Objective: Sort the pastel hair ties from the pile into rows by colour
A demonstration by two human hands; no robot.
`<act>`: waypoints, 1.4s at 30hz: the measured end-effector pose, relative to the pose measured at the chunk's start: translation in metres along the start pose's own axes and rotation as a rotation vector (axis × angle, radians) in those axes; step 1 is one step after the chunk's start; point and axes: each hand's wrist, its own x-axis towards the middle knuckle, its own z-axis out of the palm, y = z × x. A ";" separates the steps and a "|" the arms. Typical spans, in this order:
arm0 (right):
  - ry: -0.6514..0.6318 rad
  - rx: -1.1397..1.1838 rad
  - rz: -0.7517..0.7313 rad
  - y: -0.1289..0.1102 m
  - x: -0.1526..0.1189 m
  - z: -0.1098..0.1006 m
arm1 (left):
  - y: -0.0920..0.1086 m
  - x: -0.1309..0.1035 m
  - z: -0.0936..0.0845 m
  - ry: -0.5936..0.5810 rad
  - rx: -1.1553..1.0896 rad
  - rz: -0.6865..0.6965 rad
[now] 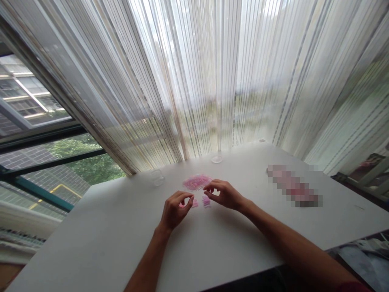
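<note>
A loose pile of thin pink stick-like pieces (pixel 197 181) lies on the white table in front of me. Nearer to me are two small groups: a pink row (pixel 195 202) by my left fingers and a more purple row (pixel 206 201) below my right fingers. My left hand (pixel 176 207) is curled, thumb and index finger brought together at the tips, partly covering the pink row. With a similar pinch, my right hand (pixel 224 194) hovers at the right edge of the pile. Anything between either pair of fingertips is too small to make out.
The white table (pixel 121 243) reaches to sheer striped curtains (pixel 206 81). A clear round lid or dish (pixel 216 159) stands at the far edge, another clear container (pixel 157 177) to its left. A pixelated pinkish object (pixel 293 186) lies on the right. An open window is at left.
</note>
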 end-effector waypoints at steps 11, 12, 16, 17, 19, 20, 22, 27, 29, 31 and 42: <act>-0.081 0.015 -0.032 -0.008 0.000 0.009 | 0.005 0.000 0.003 -0.016 -0.024 0.022; -0.078 0.017 -0.030 -0.008 0.000 0.009 | 0.004 -0.001 0.003 -0.015 -0.031 0.019; -0.081 0.021 -0.027 -0.008 0.001 0.008 | 0.003 -0.002 0.004 -0.017 -0.047 0.011; -0.084 0.022 -0.027 -0.008 0.001 0.008 | 0.003 -0.002 0.004 -0.018 -0.047 0.011; -0.082 0.028 -0.027 -0.008 0.001 0.008 | 0.004 -0.002 0.005 -0.017 -0.046 0.012; -0.078 0.032 -0.027 -0.008 0.001 0.008 | 0.004 -0.001 0.004 -0.016 -0.048 0.011; -0.071 0.036 -0.027 -0.009 0.001 0.007 | 0.005 -0.001 0.005 -0.016 -0.058 0.004; -0.083 0.051 -0.024 -0.010 0.001 0.008 | 0.007 -0.002 0.007 -0.020 -0.071 0.003; -0.090 0.055 -0.025 -0.010 0.000 0.009 | 0.008 -0.002 0.007 -0.017 -0.070 0.004; -0.095 0.056 -0.030 -0.009 0.000 0.010 | 0.009 -0.001 0.007 -0.016 -0.070 0.002; -0.097 0.050 -0.012 -0.007 -0.002 0.010 | 0.013 -0.001 0.007 -0.019 -0.083 -0.021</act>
